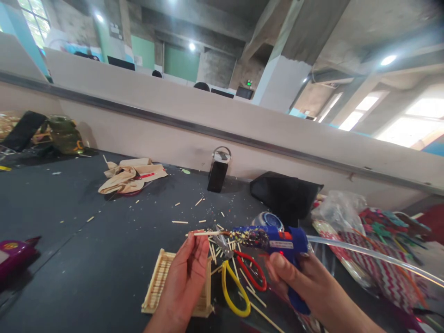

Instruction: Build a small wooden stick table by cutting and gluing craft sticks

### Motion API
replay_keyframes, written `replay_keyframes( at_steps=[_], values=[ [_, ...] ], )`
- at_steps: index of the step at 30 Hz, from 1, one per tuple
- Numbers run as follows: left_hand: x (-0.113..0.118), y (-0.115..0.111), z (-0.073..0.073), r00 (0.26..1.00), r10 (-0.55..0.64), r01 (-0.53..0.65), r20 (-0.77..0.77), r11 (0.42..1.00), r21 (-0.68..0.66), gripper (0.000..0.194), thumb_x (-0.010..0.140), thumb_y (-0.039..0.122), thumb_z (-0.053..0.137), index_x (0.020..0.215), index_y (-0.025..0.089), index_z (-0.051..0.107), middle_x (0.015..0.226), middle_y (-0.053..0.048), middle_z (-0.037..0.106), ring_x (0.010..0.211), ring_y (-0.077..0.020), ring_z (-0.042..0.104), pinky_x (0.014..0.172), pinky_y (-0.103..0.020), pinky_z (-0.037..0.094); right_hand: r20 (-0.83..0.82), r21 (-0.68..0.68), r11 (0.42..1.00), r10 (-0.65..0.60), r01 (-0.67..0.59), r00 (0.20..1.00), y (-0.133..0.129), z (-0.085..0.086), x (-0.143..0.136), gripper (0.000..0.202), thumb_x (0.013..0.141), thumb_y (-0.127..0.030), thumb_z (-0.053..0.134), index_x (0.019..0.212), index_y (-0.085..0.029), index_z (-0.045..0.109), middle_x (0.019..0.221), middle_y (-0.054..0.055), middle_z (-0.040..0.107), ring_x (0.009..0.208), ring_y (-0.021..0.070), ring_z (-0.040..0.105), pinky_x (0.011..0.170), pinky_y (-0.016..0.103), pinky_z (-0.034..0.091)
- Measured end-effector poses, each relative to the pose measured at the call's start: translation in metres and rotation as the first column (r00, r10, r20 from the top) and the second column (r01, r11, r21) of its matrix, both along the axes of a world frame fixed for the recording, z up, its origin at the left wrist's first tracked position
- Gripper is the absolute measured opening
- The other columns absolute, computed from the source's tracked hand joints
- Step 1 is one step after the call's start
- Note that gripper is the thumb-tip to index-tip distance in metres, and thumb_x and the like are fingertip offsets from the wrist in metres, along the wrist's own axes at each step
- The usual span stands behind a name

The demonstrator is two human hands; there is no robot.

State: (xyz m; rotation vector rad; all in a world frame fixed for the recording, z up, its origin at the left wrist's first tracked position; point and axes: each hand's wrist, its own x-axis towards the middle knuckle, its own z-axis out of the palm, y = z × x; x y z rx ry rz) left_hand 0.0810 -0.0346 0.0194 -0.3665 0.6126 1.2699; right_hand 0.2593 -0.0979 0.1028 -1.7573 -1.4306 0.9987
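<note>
My left hand [189, 273] pinches a short wooden stick [204, 234] between thumb and fingertips, above a small tray-like frame made of sticks [156, 282]. My right hand [294, 277] is wrapped round the handle of a blue glue gun [277, 238]. The gun's nozzle, crusted with bits, points left at the stick's right end; whether they touch is unclear. A clear glue stick [374, 256] trails from the back of the gun. Below the nozzle lie scissors with one red and one yellow handle [236, 296], among loose sticks [256, 296].
Behind the gun are a round blue-topped container [268, 219] and a black cloth [284, 192]. A phone [218, 176] leans near the partition [180, 134]. Crumpled tan cloth [132, 175] lies at left, a purple object [15, 259] at the left edge, and plastic-wrapped items [374, 245] at right.
</note>
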Motion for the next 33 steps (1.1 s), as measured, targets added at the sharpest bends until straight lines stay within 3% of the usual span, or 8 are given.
replay_keyframes(
  at_steps=[8, 10, 13, 15, 17, 21, 26, 33],
  values=[
    [-0.004, -0.002, 0.006, 0.999, 0.029, -0.028, -0.030, 0.999, 0.033, 0.030, 0.094, -0.002, 0.040, 0.078, 0.007, 0.064, 0.070, -0.009, 0.072, 0.059, -0.0131, 0.072, 0.058, -0.022, 0.063, 0.396, -0.003, 0.957, 0.267, -0.289, 0.879, 0.012, -0.001, 0.040, 0.032, 0.085, -0.051, 0.058, 0.092, -0.022, 0.070, 0.079, 0.002, 0.069, 0.077, 0.0221, 0.062, 0.068, 0.029, 0.051],
    [-0.005, -0.004, 0.008, 0.997, 0.036, -0.032, -0.071, 0.998, 0.057, 0.030, 0.093, -0.002, 0.041, 0.077, 0.007, 0.065, 0.069, -0.008, 0.072, 0.058, -0.0125, 0.072, 0.057, -0.022, 0.063, 0.570, 0.151, 0.939, 0.173, -0.310, 0.803, 0.024, -0.004, 0.064, 0.034, 0.088, -0.052, 0.052, 0.088, -0.022, 0.069, 0.077, 0.003, 0.067, 0.073, 0.0221, 0.062, 0.064, 0.030, 0.051],
    [-0.006, -0.010, 0.008, 0.982, 0.055, -0.032, -0.178, 0.991, 0.131, 0.028, 0.092, -0.002, 0.044, 0.079, 0.009, 0.067, 0.070, -0.007, 0.073, 0.059, -0.0120, 0.072, 0.059, -0.022, 0.062, 0.778, 0.400, 0.851, -0.118, -0.341, 0.617, 0.049, -0.004, 0.103, 0.037, 0.089, -0.055, 0.049, 0.086, -0.020, 0.063, 0.085, 0.007, 0.064, 0.074, 0.0226, 0.062, 0.060, 0.031, 0.047],
    [-0.006, -0.014, 0.005, 0.966, 0.065, -0.014, -0.250, 0.979, 0.202, 0.027, 0.091, -0.002, 0.047, 0.080, 0.010, 0.068, 0.072, -0.007, 0.074, 0.060, -0.0121, 0.072, 0.060, -0.022, 0.062, 0.852, 0.431, 0.814, -0.225, -0.389, 0.473, 0.066, -0.004, 0.123, 0.042, 0.088, -0.059, 0.047, 0.093, -0.019, 0.060, 0.099, 0.012, 0.063, 0.085, 0.0259, 0.062, 0.062, 0.032, 0.046],
    [-0.008, -0.017, 0.001, 0.948, 0.071, 0.013, -0.310, 0.965, 0.263, 0.024, 0.089, -0.001, 0.049, 0.079, 0.010, 0.069, 0.071, -0.006, 0.074, 0.060, -0.0121, 0.071, 0.060, -0.021, 0.062, 0.892, 0.359, 0.863, -0.206, -0.354, 0.401, 0.083, -0.008, 0.135, 0.044, 0.089, -0.058, 0.044, 0.099, -0.018, 0.058, 0.105, 0.014, 0.062, 0.090, 0.0279, 0.062, 0.065, 0.033, 0.045],
    [-0.013, -0.022, -0.005, 0.915, 0.099, 0.041, -0.391, 0.942, 0.333, 0.002, 0.077, 0.009, 0.071, 0.078, 0.011, 0.070, 0.072, -0.006, 0.074, 0.060, -0.0131, 0.071, 0.061, -0.021, 0.061, 0.901, 0.251, 0.922, -0.110, -0.296, 0.420, 0.112, -0.028, 0.143, 0.038, 0.086, -0.056, 0.051, 0.098, -0.020, 0.057, 0.097, 0.010, 0.065, 0.077, 0.0244, 0.063, 0.058, 0.030, 0.040],
    [-0.020, -0.029, -0.003, 0.869, 0.131, 0.063, -0.477, 0.927, 0.370, 0.031, 0.053, 0.026, 0.090, 0.073, 0.012, 0.071, 0.070, -0.005, 0.074, 0.058, -0.0122, 0.069, 0.059, -0.018, 0.059, 0.841, 0.145, 0.943, 0.043, -0.300, 0.539, 0.135, -0.046, 0.148, 0.034, 0.078, -0.052, 0.060, 0.090, -0.021, 0.059, 0.084, 0.004, 0.068, 0.072, 0.0210, 0.063, 0.059, 0.028, 0.041],
    [-0.026, -0.037, -0.006, 0.797, 0.190, 0.086, -0.573, 0.904, 0.419, 0.025, 0.063, 0.031, 0.085, 0.074, 0.014, 0.071, 0.071, -0.004, 0.074, 0.061, -0.0118, 0.068, 0.063, -0.019, 0.058, 0.696, 0.083, 0.887, 0.274, -0.454, 0.664, 0.131, -0.041, 0.155, 0.039, 0.077, -0.051, 0.057, 0.098, -0.018, 0.063, 0.091, 0.005, 0.071, 0.082, 0.0226, 0.065, 0.075, 0.032, 0.049]
  ],
)
